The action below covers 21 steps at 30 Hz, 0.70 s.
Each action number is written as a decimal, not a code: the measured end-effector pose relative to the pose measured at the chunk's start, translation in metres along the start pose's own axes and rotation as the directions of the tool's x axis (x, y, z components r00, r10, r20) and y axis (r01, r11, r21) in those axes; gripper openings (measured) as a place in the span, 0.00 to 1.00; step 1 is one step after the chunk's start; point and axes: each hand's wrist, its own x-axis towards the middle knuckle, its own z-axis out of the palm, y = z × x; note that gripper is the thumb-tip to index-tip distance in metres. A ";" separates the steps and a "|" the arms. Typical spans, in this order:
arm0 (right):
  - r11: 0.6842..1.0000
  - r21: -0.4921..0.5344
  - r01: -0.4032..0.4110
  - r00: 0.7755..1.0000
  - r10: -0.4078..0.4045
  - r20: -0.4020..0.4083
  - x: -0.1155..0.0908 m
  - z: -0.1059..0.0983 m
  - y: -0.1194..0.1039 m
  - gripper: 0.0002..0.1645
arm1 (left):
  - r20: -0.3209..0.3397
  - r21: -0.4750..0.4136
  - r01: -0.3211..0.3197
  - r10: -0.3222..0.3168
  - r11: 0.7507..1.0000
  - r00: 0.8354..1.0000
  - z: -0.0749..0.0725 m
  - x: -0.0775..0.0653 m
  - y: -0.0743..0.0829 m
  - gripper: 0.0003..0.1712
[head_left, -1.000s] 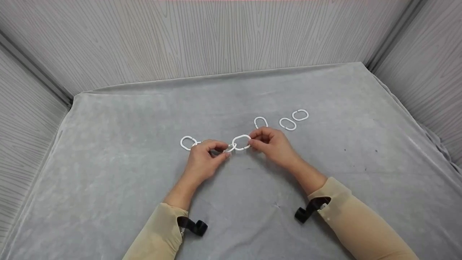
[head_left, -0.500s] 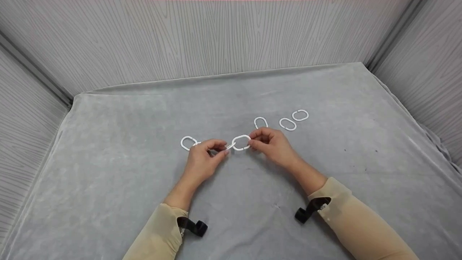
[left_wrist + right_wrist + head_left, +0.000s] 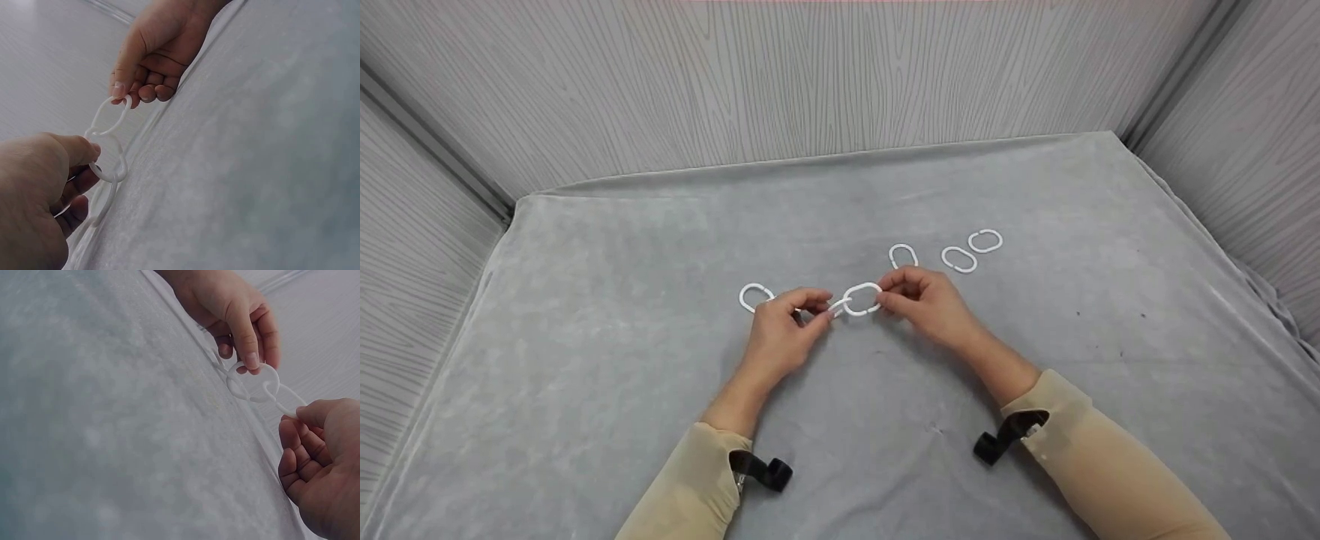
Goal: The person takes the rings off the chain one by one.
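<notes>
The left hand (image 3: 36, 197) held a white ring (image 3: 125, 166). The right hand (image 3: 160, 48) pinched the next ring (image 3: 125, 114), which was hooked through the first. A third ring (image 3: 110, 201) was hooked on below. Gray cloth (image 3: 259, 146) filled the right side.

The left hand (image 3: 784, 328) partly hides the white chain (image 3: 847, 301).

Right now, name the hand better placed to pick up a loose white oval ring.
Probably the right hand: the nearest loose white oval ring lies just beyond it. It would first have to release the linked white oval ring it pinches; the left hand, pinching the neighbouring ring, is farther away.
</notes>
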 end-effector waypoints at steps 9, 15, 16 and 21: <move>1.000 0.014 0.012 1.000 -0.012 0.008 0.001 0.001 0.001 0.09 | -0.001 0.004 -0.006 0.006 1.000 1.000 0.000 0.000 -0.001 0.10; 0.999 0.011 0.030 0.999 -0.030 0.016 0.001 0.001 0.002 0.12 | -0.011 -0.033 -0.011 0.010 0.999 1.000 0.001 0.000 0.000 0.09; 0.999 0.009 0.035 0.999 -0.035 0.020 0.001 0.001 0.002 0.12 | -0.011 -0.039 -0.009 0.009 0.999 1.000 0.001 0.000 0.000 0.09; 0.997 0.006 0.081 0.994 -0.081 0.073 0.000 -0.001 0.002 0.10 | -0.010 -0.041 -0.007 0.006 0.999 1.000 0.000 0.000 0.000 0.08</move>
